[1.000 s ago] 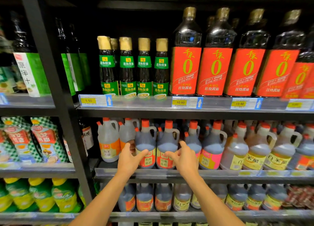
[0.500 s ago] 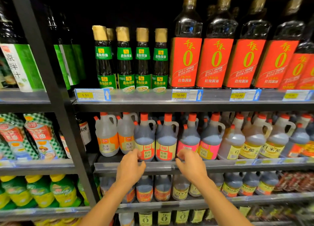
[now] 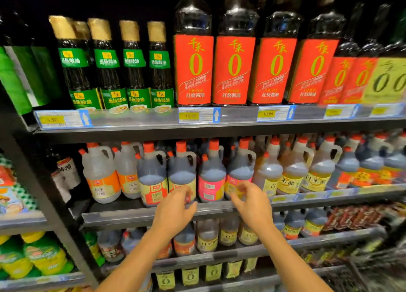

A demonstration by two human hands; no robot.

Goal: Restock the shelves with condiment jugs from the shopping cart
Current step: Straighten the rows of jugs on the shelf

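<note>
Jugs [image 3: 101, 177] with orange caps fill the middle shelf [image 3: 123, 217] across the centre of the frame. At the left they are pale with orange labels, then come yellow-labelled dark jugs [image 3: 151, 182], pink-labelled jugs [image 3: 212, 182] and pale yellow-labelled jugs [image 3: 292, 177] toward the right. Neither hand carries one.

The left hand [image 3: 175, 210], just left of centre, reaches toward the second yellow-labelled dark jug with fingers loosely curled. Blur hides whether the fingertips touch its label. The right hand [image 3: 252, 204], just right of centre, is in front of the second pink-labelled jug. Its fingers are loosely curled too, thumb near forefinger, gripping nothing I can see.

The step looks like squaring up the front row. To do it well, push each jug low on its body rather than at the handle, so it slides instead of tipping. Turn the labels forward and keep like with like. The row is tight, so a shove on one jug could knock its neighbour.

The shelf is dark metal with a clear front rail, and plastic bases should slide on it easily. Above, green-labelled bottles [image 3: 134, 67] stand at upper left and tall red-labelled bottles [image 3: 193, 70] at upper centre, over price tags [image 3: 52, 119]. Below centre, a lower shelf [image 3: 219, 256] holds more jugs. Blurred wire mesh [image 3: 377, 269] at lower right may be the shopping cart; I cannot tell.
</note>
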